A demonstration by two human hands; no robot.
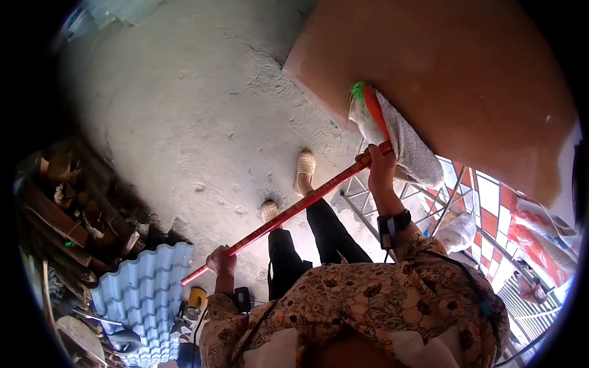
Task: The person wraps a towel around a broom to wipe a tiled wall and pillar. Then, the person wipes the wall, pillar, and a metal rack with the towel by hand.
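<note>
A long red pole (pixel 288 213) slants across the view, its lower end free at the left. Near that end my left hand (pixel 222 260) is closed around it. My right hand (pixel 381 164) grips the pole close to its upper end, beside the red broom head (pixel 375 110) with green bristles (pixel 358 91). A grey-white cloth (pixel 408 138) lies against the broom head. The head and cloth are over the edge of a large brown panel (pixel 454 67); whether they touch it I cannot tell.
Stacked firewood (pixel 61 214) and a blue corrugated sheet (pixel 144 294) are at the left. Below the panel stands a metal frame (pixel 362 211). Red and white tiles (pixel 488 202) and bags (pixel 457 232) are at the right. My feet stand on concrete floor (pixel 184 122).
</note>
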